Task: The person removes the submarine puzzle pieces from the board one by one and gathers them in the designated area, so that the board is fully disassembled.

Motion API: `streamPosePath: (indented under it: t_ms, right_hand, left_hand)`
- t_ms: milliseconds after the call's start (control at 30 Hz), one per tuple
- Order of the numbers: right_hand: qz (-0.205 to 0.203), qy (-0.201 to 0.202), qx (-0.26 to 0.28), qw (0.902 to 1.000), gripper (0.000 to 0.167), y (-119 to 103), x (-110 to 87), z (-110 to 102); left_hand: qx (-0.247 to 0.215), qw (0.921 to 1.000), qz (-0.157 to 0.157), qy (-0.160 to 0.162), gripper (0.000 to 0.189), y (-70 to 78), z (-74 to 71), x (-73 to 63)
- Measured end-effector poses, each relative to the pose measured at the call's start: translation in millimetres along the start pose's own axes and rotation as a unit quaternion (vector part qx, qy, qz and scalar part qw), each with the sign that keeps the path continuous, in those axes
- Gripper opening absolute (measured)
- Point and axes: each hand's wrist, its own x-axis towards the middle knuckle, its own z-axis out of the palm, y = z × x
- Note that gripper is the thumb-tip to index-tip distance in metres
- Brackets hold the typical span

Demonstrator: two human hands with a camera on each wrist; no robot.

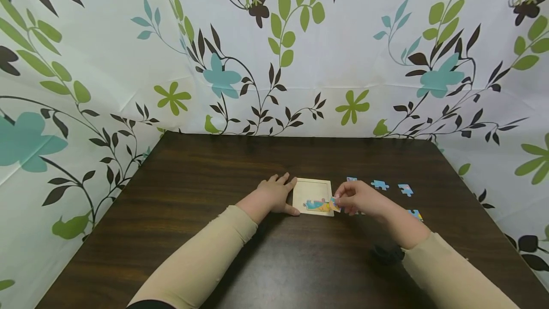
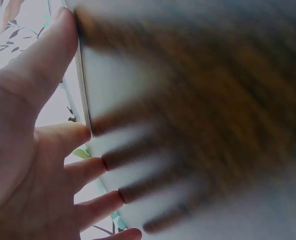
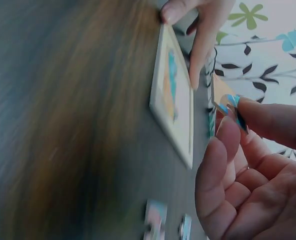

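Note:
A shallow light-wood puzzle tray (image 1: 306, 188) lies on the table, with some joined blue and orange puzzle pieces (image 1: 315, 205) along its near side. My left hand (image 1: 274, 196) rests at the tray's left edge, fingers spread, thumb and forefinger touching the frame; the left wrist view shows these fingers straight. Over the tray's near right corner, my right hand (image 1: 362, 198) pinches a small puzzle piece (image 3: 230, 103) between thumb and fingertips. In the right wrist view this piece appears tilted and clear of the tray; fingers hide part of it.
Several loose puzzle pieces lie right of the tray, among them a blue one (image 1: 380, 185), one farther right (image 1: 405, 190) and one near the right forearm (image 1: 415, 214). The dark wooden table (image 1: 206, 166) ends at a leaf-patterned cloth (image 1: 266, 75).

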Motion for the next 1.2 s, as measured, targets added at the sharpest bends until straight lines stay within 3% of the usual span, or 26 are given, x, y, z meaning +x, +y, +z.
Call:
streamPosePath:
  t_ms: [200, 567, 900, 1200]
  right_hand:
    - [0.018, 0.003, -0.004, 0.9998, 0.016, 12, -20.6, -14]
    - [0.017, -0.035, 0.005, 0.9992, 0.014, 35, -53.2, -21]
    - [0.013, -0.069, 0.01, 0.9975, 0.015, 46, -59.7, -19]
    - [-0.001, -0.038, -0.038, 0.9986, 0.018, 46, -59.3, -14]
  left_hand:
    - [-0.003, 1.0, -0.003, 0.004, 0.104, 0.4, -1.7, -0.5]
    - [-0.008, 0.9999, 0.001, 0.008, 0.104, -0.6, 0.9, 0.9]
    - [-0.011, 0.9999, 0.0, 0.007, 0.104, -1.5, 3.6, 2.3]
    - [-0.009, 0.9999, 0.001, 0.007, 0.104, -1.2, 5.1, 3.7]
